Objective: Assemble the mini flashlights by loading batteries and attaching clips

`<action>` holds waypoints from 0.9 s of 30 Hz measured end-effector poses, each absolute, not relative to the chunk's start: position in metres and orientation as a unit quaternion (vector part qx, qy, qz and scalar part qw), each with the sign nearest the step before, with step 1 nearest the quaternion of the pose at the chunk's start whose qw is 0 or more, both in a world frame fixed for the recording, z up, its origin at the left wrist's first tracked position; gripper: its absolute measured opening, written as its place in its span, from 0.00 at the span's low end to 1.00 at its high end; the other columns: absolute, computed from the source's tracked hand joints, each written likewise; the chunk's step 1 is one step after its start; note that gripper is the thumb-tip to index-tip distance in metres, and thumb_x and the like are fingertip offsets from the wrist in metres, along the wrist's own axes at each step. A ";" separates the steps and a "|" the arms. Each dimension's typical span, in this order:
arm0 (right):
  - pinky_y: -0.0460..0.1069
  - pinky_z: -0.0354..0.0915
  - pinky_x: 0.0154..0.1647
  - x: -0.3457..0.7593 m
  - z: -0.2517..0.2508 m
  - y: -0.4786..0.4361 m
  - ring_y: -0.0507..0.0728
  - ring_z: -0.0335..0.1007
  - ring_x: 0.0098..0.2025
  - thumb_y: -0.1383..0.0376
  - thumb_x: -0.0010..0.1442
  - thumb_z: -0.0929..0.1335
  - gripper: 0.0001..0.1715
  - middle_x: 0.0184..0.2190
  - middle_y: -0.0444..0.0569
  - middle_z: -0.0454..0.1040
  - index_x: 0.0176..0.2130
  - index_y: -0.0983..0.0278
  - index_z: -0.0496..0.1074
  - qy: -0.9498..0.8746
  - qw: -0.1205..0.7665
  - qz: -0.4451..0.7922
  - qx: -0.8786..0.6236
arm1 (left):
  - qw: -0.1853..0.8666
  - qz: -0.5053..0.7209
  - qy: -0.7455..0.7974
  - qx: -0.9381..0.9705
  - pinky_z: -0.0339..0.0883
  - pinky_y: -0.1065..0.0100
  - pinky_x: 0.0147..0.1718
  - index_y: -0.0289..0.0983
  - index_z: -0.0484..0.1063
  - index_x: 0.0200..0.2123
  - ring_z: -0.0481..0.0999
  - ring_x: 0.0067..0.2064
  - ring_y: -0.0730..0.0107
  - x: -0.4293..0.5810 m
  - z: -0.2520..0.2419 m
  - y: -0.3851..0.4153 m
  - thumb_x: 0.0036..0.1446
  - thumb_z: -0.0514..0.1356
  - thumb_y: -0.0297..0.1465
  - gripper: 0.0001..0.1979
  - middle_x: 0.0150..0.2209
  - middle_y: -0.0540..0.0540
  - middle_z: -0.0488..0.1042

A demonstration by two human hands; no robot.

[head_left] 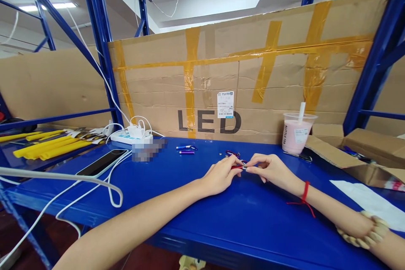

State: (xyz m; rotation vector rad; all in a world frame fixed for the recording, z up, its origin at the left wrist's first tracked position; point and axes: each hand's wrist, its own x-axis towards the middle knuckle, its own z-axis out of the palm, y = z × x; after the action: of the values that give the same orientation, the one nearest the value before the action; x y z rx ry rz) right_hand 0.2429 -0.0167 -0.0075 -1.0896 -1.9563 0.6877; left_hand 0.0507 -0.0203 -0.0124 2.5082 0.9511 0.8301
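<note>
My left hand (222, 173) pinches a slim red tube with a silver end (236, 167), which looks like a small keychain light. At its silver end, the thumb and fingertips of my right hand (268, 168) are closed; what exactly they grip is too small to make out. Just behind my fingers lie several small dark and red pieces with clips (232, 153), partly hidden by my hands. A tiny light-coloured piece (220, 154) rests beside them. Farther left on the blue table (202, 223) are a blue tube with a clip (185, 147) and a purple tube (186, 152).
Phone (103, 163), white cables (110, 190) and power strip (126, 136) occupy the left. A pink drink cup (295, 133) stands right, near an open cardboard box (367, 173) and white paper (370, 202). Cardboard (158, 93) walls off the back. Yellow rods (53, 147) lie far left.
</note>
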 end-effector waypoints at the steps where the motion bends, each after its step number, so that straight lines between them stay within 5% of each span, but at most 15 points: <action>1: 0.44 0.55 0.15 0.243 -0.008 -0.017 0.44 0.58 0.13 0.51 0.45 0.70 0.20 0.27 0.45 0.67 0.26 0.66 0.74 -0.770 0.389 0.268 -0.428 | 0.162 0.297 0.332 0.880 0.62 0.69 0.41 0.40 0.62 0.41 0.70 0.46 0.68 0.051 -0.013 -0.020 0.62 0.48 0.31 0.06 0.37 0.51 0.74; 13: 0.45 0.54 0.17 0.241 -0.006 -0.019 0.45 0.57 0.14 0.50 0.47 0.69 0.21 0.29 0.47 0.70 0.26 0.67 0.72 -0.774 0.378 0.239 -0.448 | 0.170 0.286 0.337 0.881 0.63 0.68 0.38 0.42 0.60 0.44 0.71 0.43 0.67 0.050 -0.010 -0.022 0.62 0.46 0.31 0.08 0.34 0.51 0.73; 27: 0.44 0.51 0.17 0.241 -0.007 -0.020 0.48 0.57 0.14 0.49 0.49 0.67 0.22 0.12 0.40 0.62 0.30 0.66 0.71 -0.759 0.372 0.250 -0.472 | 0.159 0.270 0.359 0.879 0.63 0.68 0.39 0.42 0.59 0.46 0.72 0.43 0.68 0.052 -0.007 -0.024 0.62 0.46 0.32 0.10 0.35 0.52 0.74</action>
State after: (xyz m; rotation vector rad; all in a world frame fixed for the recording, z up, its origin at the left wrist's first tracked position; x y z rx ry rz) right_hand 0.2405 -0.0198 -0.0074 -1.2102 -1.9452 0.6406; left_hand 0.0516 -0.0244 -0.0071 2.5128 1.0262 0.7722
